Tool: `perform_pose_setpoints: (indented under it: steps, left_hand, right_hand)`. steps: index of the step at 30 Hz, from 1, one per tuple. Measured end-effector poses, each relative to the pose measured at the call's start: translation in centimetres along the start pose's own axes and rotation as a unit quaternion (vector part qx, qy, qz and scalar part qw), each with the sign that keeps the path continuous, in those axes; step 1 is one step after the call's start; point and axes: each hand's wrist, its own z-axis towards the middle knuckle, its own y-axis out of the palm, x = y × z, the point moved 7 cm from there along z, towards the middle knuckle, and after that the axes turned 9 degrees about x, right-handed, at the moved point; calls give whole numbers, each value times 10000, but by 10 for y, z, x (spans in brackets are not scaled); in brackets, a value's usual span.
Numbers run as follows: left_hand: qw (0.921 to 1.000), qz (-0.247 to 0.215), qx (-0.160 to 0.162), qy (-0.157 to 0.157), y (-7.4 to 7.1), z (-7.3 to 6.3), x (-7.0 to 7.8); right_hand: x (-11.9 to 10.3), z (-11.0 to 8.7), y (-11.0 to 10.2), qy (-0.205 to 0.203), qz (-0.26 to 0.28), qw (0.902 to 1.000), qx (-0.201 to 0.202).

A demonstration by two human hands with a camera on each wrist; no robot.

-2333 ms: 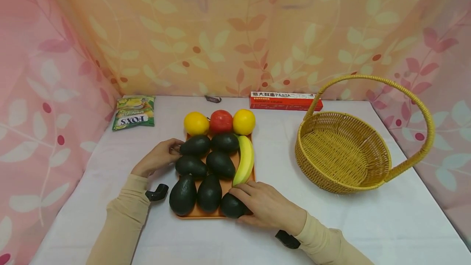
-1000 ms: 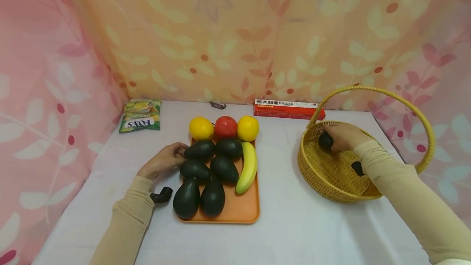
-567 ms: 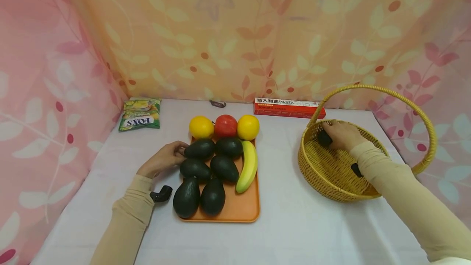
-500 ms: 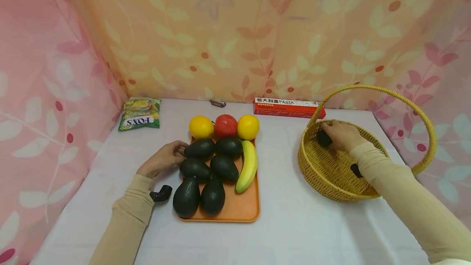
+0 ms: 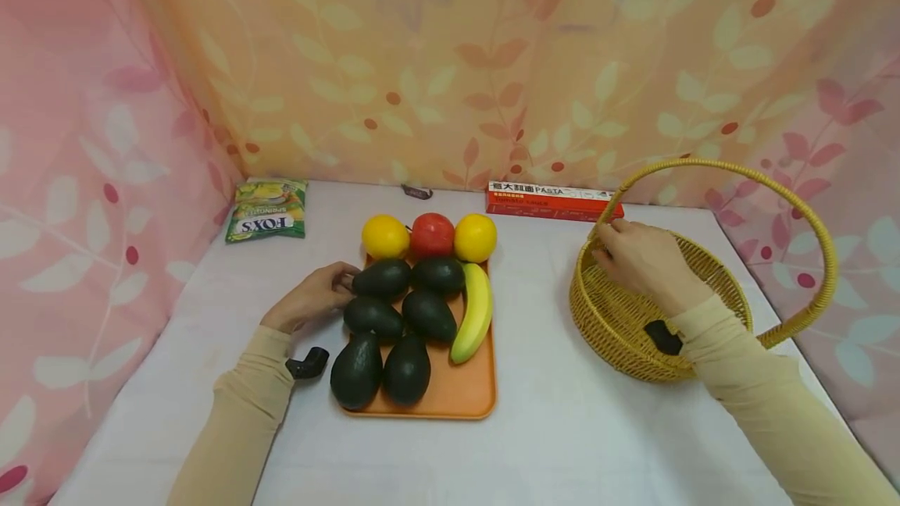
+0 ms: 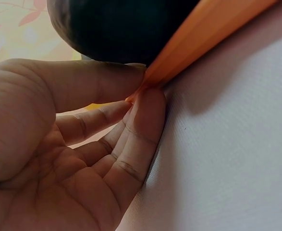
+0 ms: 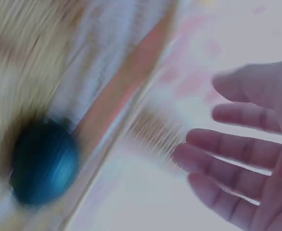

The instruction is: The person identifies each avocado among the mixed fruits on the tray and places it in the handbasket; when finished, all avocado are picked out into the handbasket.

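At the tray's left edge, my left hand (image 5: 309, 299) pinches the rim of the orange tray (image 5: 460, 400) between thumb and fingers, seen close in the left wrist view. Several dark avocados (image 5: 357, 372) lie on the tray, with a yellow banana (image 5: 474, 315) along its right side. A red round fruit (image 5: 432, 235) sits between two yellow ones (image 5: 475, 238) at the far end. My right hand (image 5: 643, 260) is over the yellow wicker basket (image 5: 598, 342), its fingers spread and holding nothing. One avocado (image 7: 44, 163) lies inside the basket in the right wrist view; the hand hides it in the head view.
A tall handle (image 5: 766, 178) arches over the basket, close to the right hand and forearm. Along the back stand a red pasta box (image 5: 551, 201) and a small dark wrapped piece (image 5: 416, 192). A green Fox's packet (image 5: 267, 209) lies at the back left.
My right hand has carried an avocado from the tray's near right corner into the basket, let it go and risen toward the rim. The left hand has stayed at the tray's edge.
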Motion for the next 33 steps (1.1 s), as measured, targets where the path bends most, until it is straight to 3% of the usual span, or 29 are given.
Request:
perform_pose_setpoints:
  steps: [2,4,7,10,14,18,25,33]
  left_hand:
    - [10000,34,17,-10,-2,0,2]
    - [10000,57,7,8,-3,1,3]
    - [10000,69,34,35,-3,1,2]
    - [9999,74,21,116,-1,1,2]
    - [9999,18,14,146,2,0,1]
    - [9998,-28,-16,212,5,-1,3]
    - [9995,93,26,303,1,-1,5]
    - [9998,48,27,215,0,-1,5]
  right_hand:
    - [-39,1,-11,-384,164,9975,572]
    - [-82,1,-16,-865,317,9925,807]
    - [-147,-3,-9,-1686,552,9815,715]
    - [-202,-13,6,-2552,648,9638,433]
    - [-247,-26,30,-3312,399,9425,184]
    - [-266,-32,43,-3512,354,9355,171]
    - [-279,-30,42,-3675,375,9280,489]
    - [-268,-27,24,-3579,555,9303,587]
